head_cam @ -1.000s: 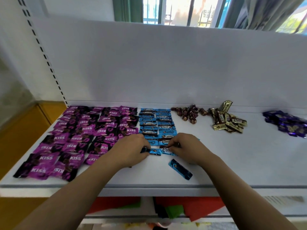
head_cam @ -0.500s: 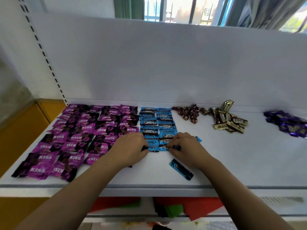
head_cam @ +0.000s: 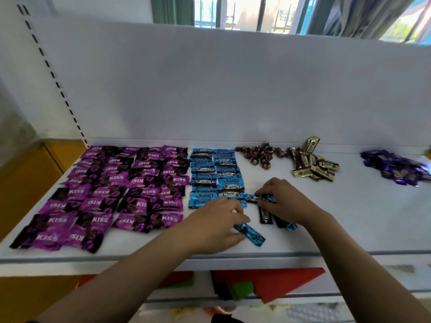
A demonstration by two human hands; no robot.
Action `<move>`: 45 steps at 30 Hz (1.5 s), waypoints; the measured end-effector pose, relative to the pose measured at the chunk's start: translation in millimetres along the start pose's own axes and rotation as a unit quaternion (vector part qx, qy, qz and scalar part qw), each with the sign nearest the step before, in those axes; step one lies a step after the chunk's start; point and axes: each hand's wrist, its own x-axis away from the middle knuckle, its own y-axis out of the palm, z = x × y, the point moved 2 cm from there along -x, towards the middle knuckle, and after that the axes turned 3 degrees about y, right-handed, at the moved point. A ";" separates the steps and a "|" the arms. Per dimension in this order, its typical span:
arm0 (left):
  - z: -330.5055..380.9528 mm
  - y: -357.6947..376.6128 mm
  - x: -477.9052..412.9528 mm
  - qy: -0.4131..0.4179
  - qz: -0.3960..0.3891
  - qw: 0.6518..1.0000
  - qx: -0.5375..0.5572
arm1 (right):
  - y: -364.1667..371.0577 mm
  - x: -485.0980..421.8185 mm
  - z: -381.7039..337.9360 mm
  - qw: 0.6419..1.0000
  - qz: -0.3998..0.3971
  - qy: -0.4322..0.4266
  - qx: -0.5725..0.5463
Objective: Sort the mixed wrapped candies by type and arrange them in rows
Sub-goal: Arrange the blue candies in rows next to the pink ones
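Purple KISS candies (head_cam: 112, 194) lie in rows on the left of the white shelf (head_cam: 349, 229). Beside them, blue Choco candies (head_cam: 215, 176) form two columns. My left hand (head_cam: 217, 226) pinches a loose blue candy (head_cam: 250, 234) near the shelf's front. At the foot of the blue columns my right hand (head_cam: 283, 201) pinches another blue Choco candy (head_cam: 260, 198). Two more blue candies (head_cam: 274, 217) lie partly hidden under my right hand.
Brown twist-wrapped candies (head_cam: 261, 155), a heap of gold bars (head_cam: 313, 164) and a heap of dark violet candies (head_cam: 396, 167) sit unsorted along the back right. The shelf's back panel (head_cam: 233, 89) rises behind. Red and green sheets (head_cam: 268, 285) lie on the lower shelf.
My left hand left the blue column and moved right and forward to the loose blue candy. My right hand shifted right, uncovering two more blue candies beneath it.
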 end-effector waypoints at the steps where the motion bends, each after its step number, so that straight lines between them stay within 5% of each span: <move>1: 2.6 4.0 -3.1 0.009 -0.008 1.000 -0.012 | -0.6 0.5 -0.2 1.000 0.013 0.006 0.002; 12: -5.5 5.6 1.3 -0.026 0.000 0.999 0.044 | -12.1 13.6 9.4 0.979 0.123 0.093 -0.134; 16: -26.6 -1.9 21.7 -0.057 -0.006 0.998 0.015 | -7.0 25.8 -23.1 0.972 0.005 -0.022 -0.236; 19: -37.5 -8.2 33.1 -0.071 -0.007 0.997 -0.018 | 12.2 24.2 -36.4 0.984 -0.038 -0.070 -0.158; 24: -43.0 -11.3 41.5 -0.087 0.000 0.993 -0.077 | 27.3 17.7 -43.4 0.985 0.083 -0.137 -0.069; 32: -55.4 -7.9 41.9 -0.127 0.027 0.988 -0.080 | 37.8 11.5 -42.8 0.972 0.141 -0.184 -0.035; 39: -61.9 -6.9 40.5 -0.134 0.050 0.987 -0.076 | 26.8 16.3 -39.8 0.977 0.113 -0.155 -0.098; 45: -48.2 -12.4 27.4 -0.115 0.092 0.989 -0.011 | -2.0 -1.6 25.8 0.986 0.109 0.011 -0.126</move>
